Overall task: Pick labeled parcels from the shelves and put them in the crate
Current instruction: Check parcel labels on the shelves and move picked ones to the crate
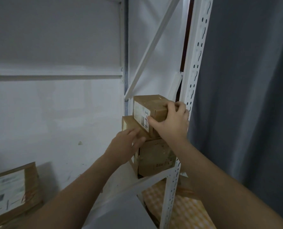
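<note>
**Both hands on shelved parcels**

A labelled parcel lies near left on the shelf. The left hand, fingers straight, touches the middle parcel. The right hand grips the top parcel above it, thumb on its label, beside the rack upright.

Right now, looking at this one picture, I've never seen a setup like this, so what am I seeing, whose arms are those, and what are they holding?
There is no machine here, just a person's two bare hands, filmed by one camera worn on the head that looks forward and down. Three cardboard parcels are stacked in a white metal rack. The right hand grips the top parcel, which has a handwritten label. The left hand touches the middle parcel with straight fingers. The bottom parcel carries both.
</note>
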Demonstrator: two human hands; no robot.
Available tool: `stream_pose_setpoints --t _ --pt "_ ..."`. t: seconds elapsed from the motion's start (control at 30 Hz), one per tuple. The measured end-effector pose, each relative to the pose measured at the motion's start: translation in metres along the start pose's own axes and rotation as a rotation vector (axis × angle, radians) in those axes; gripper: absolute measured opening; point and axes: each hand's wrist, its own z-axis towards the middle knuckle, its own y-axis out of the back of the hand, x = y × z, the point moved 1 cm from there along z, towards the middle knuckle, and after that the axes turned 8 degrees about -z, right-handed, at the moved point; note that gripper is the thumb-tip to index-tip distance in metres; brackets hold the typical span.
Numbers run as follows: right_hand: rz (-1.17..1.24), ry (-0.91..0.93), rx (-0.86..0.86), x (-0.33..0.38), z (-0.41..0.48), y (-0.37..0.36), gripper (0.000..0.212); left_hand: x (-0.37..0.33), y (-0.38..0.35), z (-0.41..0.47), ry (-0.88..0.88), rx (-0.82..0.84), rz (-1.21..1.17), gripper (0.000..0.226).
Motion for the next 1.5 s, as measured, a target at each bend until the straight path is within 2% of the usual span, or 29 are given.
stream_pose_setpoints --t 0.1,0.17,0.27,0.33,0.43,0.5,0.63,0.77,1.3,1.4,1.5 --pt "0.184 0.028 -0.131 0.003 -0.008 0.002 0.060 0.000 0.006 0.006 0.005 -0.009 -0.250 0.073" --pt "0.394 0.001 -0.131 0.009 -0.013 0.003 0.059 -0.005 0.013 0.009 0.032 -0.064 -0.501 0.066" --pt "0.709 -0.089 -0.055 0.022 -0.019 0.002 0.055 -0.017 0.027 0.009 0.012 -0.152 -0.935 0.075" --pt "0.878 -0.142 0.022 0.029 -0.021 -0.001 0.053 -0.018 0.034 0.011 -0.045 -0.221 -1.056 0.085" --pt "0.996 -0.144 0.186 0.036 -0.021 -0.006 0.051 -0.014 0.048 0.013 -0.095 -0.288 -1.155 0.093" --pt "1.051 -0.124 0.268 0.040 -0.019 -0.005 0.047 -0.011 0.059 0.013 -0.132 -0.294 -1.103 0.088" --pt "1.058 -0.133 0.252 0.047 -0.013 0.003 0.030 -0.009 0.071 0.010 -0.202 -0.303 -0.952 0.080" --pt "0.994 -0.134 0.262 0.053 -0.011 0.005 0.030 -0.005 0.076 0.004 -0.198 -0.330 -0.923 0.080" --pt "0.987 -0.124 0.294 0.067 -0.020 0.010 0.032 -0.002 0.076 -0.008 -0.163 -0.380 -0.880 0.080" --pt "0.994 -0.074 0.313 0.078 -0.027 0.012 0.026 0.003 0.078 -0.019 -0.107 -0.413 -0.856 0.081" --pt "0.995 0.008 0.378 0.093 -0.041 0.006 0.036 0.017 0.084 -0.043 0.004 -0.525 -0.822 0.081"
